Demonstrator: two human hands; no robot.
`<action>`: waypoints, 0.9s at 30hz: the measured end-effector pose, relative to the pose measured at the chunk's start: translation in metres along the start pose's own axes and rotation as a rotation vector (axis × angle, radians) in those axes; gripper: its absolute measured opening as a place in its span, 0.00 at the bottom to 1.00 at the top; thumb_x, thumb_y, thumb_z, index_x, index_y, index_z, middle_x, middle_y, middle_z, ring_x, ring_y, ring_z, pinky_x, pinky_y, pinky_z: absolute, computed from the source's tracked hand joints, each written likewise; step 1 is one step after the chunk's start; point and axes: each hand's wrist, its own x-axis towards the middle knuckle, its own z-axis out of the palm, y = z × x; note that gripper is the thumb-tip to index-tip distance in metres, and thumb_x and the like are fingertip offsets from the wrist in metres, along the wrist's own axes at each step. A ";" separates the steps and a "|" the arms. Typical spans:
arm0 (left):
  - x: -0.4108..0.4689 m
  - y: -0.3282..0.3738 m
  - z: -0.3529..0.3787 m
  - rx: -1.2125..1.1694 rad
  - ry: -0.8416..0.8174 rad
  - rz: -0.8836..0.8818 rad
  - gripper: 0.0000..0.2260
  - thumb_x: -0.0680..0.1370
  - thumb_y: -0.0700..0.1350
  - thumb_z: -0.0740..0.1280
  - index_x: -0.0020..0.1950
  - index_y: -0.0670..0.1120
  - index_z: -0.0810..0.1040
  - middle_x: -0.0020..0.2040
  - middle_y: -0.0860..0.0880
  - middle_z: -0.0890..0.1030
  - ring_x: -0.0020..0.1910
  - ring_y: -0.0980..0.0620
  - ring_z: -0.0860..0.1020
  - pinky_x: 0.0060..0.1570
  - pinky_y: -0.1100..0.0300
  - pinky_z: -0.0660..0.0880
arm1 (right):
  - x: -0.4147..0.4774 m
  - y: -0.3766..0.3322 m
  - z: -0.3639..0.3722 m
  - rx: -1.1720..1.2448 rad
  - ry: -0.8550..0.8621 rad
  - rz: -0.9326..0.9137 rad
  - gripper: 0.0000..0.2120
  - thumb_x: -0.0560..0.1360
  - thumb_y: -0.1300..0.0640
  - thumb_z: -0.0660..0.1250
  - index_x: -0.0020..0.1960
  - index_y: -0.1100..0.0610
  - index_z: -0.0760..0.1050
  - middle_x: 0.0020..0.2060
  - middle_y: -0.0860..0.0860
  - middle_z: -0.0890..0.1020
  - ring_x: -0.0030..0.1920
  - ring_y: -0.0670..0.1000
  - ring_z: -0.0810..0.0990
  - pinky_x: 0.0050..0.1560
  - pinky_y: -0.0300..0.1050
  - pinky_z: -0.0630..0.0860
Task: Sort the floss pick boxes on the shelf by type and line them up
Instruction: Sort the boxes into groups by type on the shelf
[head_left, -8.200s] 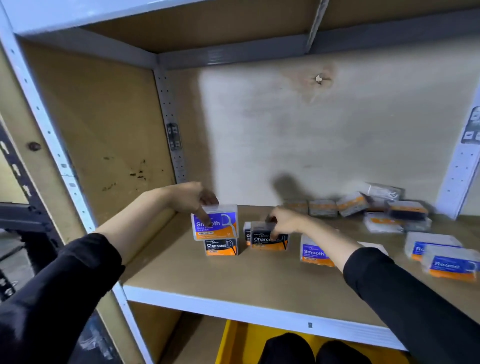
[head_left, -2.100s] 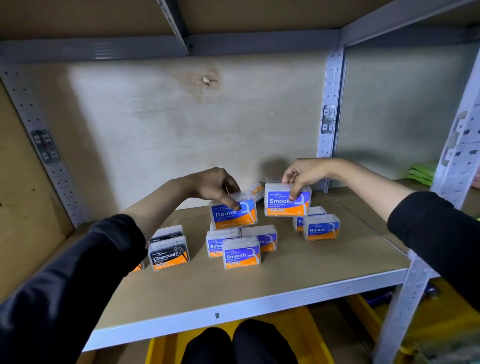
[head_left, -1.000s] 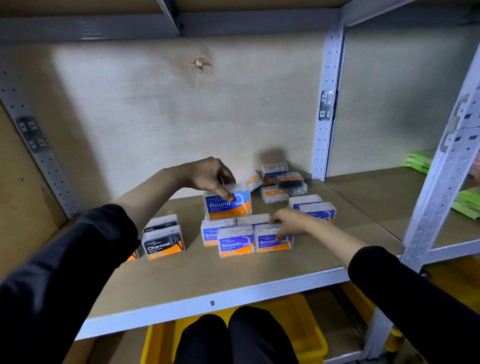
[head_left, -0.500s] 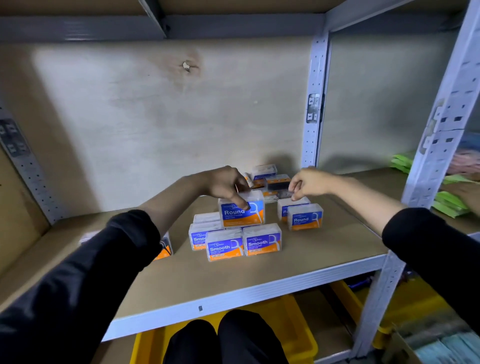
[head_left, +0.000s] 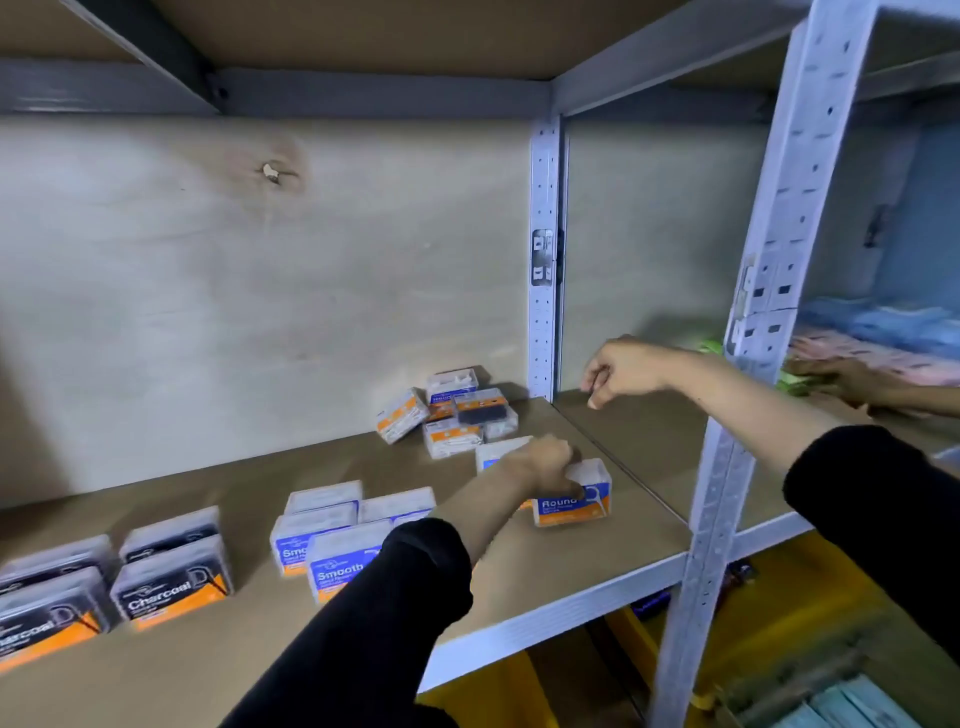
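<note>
One Round box (head_left: 574, 499) now sits at the right end of the shelf (head_left: 571, 556), carried across from above the Smooth boxes (head_left: 337, 540), where it hovered half a second earlier. The person's left hand (head_left: 545, 465) grips it from above, fingers curled over its top. It lies just beside a second blue-and-white box (head_left: 496, 451) that is partly hidden behind the wrist.

The right hand (head_left: 621, 371), busy at this same group a moment ago, has lifted clear. It hangs near the metal post (head_left: 543, 260), fingers loosely curled and holding nothing that can be seen.

Charcoal boxes (head_left: 171, 587) stand in rows at the far left, well apart from the Smooth group in the middle. With Round gaining a member, three types appear to have their places. The jumbled pile (head_left: 452, 410) against the back wall is still unsorted, and is probably the bulk of the work left.
</note>
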 end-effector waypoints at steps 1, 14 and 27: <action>0.007 0.004 0.003 0.005 -0.002 -0.005 0.22 0.76 0.48 0.66 0.67 0.38 0.71 0.64 0.38 0.75 0.63 0.41 0.73 0.59 0.53 0.70 | 0.001 0.004 0.000 0.000 -0.007 0.004 0.15 0.69 0.59 0.72 0.55 0.61 0.79 0.54 0.56 0.82 0.48 0.49 0.76 0.48 0.37 0.67; 0.043 0.009 0.027 -0.020 -0.018 -0.064 0.19 0.76 0.49 0.64 0.60 0.37 0.73 0.60 0.38 0.77 0.59 0.41 0.75 0.55 0.51 0.73 | 0.019 0.029 0.005 0.022 -0.062 -0.027 0.14 0.71 0.58 0.71 0.56 0.59 0.78 0.54 0.56 0.81 0.46 0.49 0.75 0.42 0.39 0.69; 0.020 -0.019 -0.020 -0.096 0.187 -0.007 0.20 0.78 0.45 0.63 0.68 0.40 0.69 0.66 0.41 0.74 0.64 0.44 0.73 0.62 0.54 0.71 | 0.045 0.017 0.014 0.046 -0.033 -0.017 0.14 0.70 0.59 0.71 0.55 0.59 0.79 0.53 0.55 0.82 0.45 0.48 0.74 0.37 0.31 0.65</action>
